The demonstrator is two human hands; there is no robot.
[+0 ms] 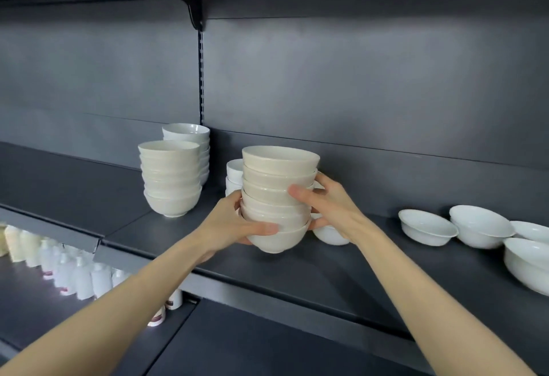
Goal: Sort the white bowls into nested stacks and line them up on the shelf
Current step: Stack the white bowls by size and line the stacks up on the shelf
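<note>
The stack [277,197] sits between both hands, seemingly just above the shelf [341,274]. Left hand [234,224] cups its base; right hand [326,206] clasps its side. A tilt could slide top bowls off, or knock the bowl [329,234] behind.

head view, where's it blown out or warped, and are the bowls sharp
Head view: the bottles on the lower shelf at bottom left are overexposed, with details washed out; wide-angle distortion bends the shelf edge and stretches the forearms; the held stack of bowls, gripped by the left hand and right hand, is fairly sharp; the loose bowls at right look softer.
</note>
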